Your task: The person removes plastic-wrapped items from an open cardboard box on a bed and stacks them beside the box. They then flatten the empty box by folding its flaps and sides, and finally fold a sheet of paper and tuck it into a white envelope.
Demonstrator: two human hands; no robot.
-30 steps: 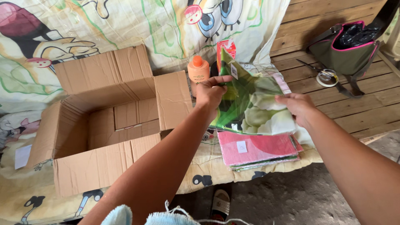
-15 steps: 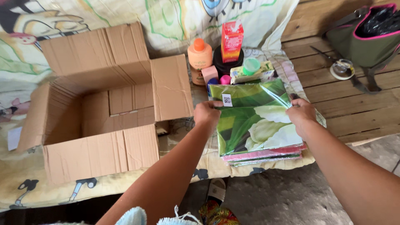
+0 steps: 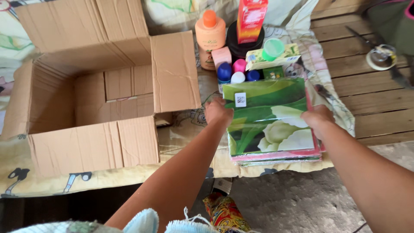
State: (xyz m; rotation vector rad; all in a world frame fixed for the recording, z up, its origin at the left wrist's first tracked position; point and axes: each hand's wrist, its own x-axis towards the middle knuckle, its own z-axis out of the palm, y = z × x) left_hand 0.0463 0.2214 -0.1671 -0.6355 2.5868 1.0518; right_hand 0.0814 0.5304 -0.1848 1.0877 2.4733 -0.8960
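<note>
A flat green package with pale flowers (image 3: 267, 116) lies on top of a stack of similar flat packages, pink ones (image 3: 280, 156) showing beneath it. My left hand (image 3: 217, 113) grips its left edge and my right hand (image 3: 318, 117) grips its right edge. To the left of the stack stands an open brown cardboard box (image 3: 99, 92) with its flaps spread out and nothing visible inside.
Behind the stack stand an orange-capped bottle (image 3: 210, 36), a red carton (image 3: 251, 19), a black jar and several small bottles (image 3: 235, 73). A cartoon-print sheet (image 3: 86, 179) covers the surface. Wooden planks (image 3: 379, 99) lie to the right, a concrete floor (image 3: 297, 203) below.
Both hands brought the green package down from a tilted, lifted position until it lies flat on the stack. The view moved closer and lower.
</note>
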